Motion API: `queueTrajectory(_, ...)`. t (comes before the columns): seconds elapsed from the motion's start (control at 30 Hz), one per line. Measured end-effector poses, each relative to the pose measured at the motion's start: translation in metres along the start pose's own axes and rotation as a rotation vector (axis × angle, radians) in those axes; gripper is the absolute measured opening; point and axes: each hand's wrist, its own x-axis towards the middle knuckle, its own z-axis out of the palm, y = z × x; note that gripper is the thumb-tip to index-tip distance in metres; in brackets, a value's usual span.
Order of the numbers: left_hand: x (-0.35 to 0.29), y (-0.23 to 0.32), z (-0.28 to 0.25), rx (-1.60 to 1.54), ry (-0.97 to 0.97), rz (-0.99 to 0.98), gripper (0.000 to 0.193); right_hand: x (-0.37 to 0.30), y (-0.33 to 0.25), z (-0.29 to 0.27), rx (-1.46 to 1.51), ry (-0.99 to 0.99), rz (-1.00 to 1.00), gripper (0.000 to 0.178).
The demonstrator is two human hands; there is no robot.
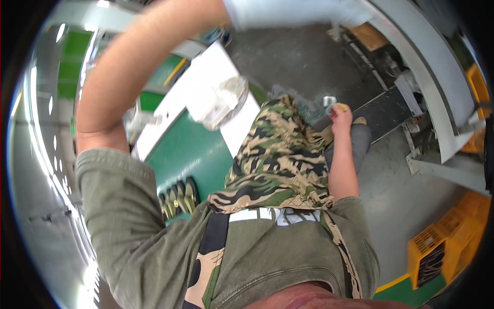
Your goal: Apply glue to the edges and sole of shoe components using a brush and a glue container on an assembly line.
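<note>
My left arm is raised and bends across the top of the view. At its end, a pale covering, perhaps a glove, hides my left hand [298, 11], and motion smears it, so its fingers cannot be made out. My right hand [340, 119] hangs low beside the camouflage apron [272, 154], its fingers closed. A small white and grey piece [329, 103] with a yellow bit beside it shows at those fingertips; its kind is unclear.
A crumpled clear plastic bag [224, 103] lies on a white table [175, 100] to the left. Dark shoes [180, 198] stand on green floor. A grey metal frame [437, 77] curves along the right, with yellow crates [447, 239] below it.
</note>
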Motion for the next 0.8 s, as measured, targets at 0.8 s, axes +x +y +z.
queueTrajectory(0.8,-0.825,0.398,0.022,0.333,-0.547,-2.621,0.073,0.011,-0.002,0.109,-0.591,-0.070,0.252,0.022)
